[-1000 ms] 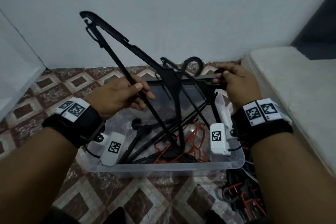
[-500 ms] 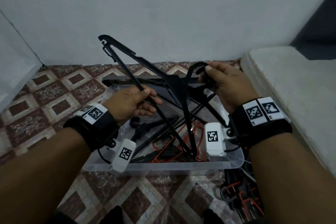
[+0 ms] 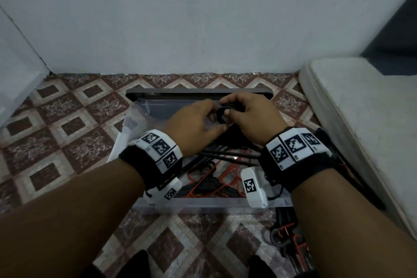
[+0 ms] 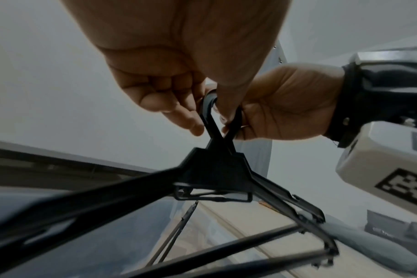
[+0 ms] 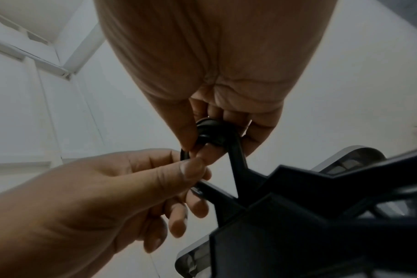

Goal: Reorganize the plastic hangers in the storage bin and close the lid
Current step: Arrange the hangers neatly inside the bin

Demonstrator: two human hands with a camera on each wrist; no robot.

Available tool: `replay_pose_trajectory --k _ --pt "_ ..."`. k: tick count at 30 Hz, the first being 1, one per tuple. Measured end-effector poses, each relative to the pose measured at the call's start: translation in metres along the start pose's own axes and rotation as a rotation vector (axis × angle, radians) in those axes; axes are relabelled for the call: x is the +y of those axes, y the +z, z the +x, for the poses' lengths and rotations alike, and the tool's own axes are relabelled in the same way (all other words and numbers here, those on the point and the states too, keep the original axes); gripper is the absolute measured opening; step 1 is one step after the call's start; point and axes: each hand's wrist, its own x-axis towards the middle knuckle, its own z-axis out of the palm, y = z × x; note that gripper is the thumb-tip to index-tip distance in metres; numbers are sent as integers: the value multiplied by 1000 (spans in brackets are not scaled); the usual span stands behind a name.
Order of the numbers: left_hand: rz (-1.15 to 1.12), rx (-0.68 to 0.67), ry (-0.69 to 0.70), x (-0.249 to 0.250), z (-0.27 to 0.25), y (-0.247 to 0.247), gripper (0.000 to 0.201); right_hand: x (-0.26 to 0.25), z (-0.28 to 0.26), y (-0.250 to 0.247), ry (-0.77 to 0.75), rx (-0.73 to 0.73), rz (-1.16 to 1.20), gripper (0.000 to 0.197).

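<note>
Patterned floor tiles (image 3: pixel 67 124) carry the clear storage bin (image 3: pixel 203 204); above its far end the left hand (image 3: pixel 194 124) and right hand (image 3: pixel 250 117) pinch two black hangers (image 4: pixel 214 169) by their hooks, seemingly aligning them; lowering them flat likely follows.

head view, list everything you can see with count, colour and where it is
storage bin: one, clear, on floor, centre
lid: one, grey rim, behind bin
black hangers: two, hooks crossed, held over bin
loose hangers: several, black and orange, in bin
more hangers: black and orange, floor right of bin
mattress: one, white, right
left hand: pinches a hook
right hand: grips the hooks
</note>
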Motion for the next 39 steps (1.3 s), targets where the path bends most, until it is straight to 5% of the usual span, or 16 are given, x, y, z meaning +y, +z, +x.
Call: replay_pose_trajectory --k 15,18,22,27,30,35,39 --pt "-80 1 -89 -11 2 5 24 2 -1 4 25 -11 45 17" --pt "-12 -4 -83 -17 2 -1 14 10 0 2 80 20 57 17" --pt "158 -33 -70 -32 4 -13 28 21 4 -1 139 108 -40 14" --pt "248 -33 -73 -41 6 -23 5 26 7 -3 166 217 -138 17" --pt "294 -48 -102 -42 7 -28 23 28 8 -4 157 249 -172 15" --pt "190 -223 -119 -26 1 -23 31 28 7 -4 212 180 -208 14" --pt "152 -192 -114 -11 0 -20 16 26 8 0 210 127 -191 13"
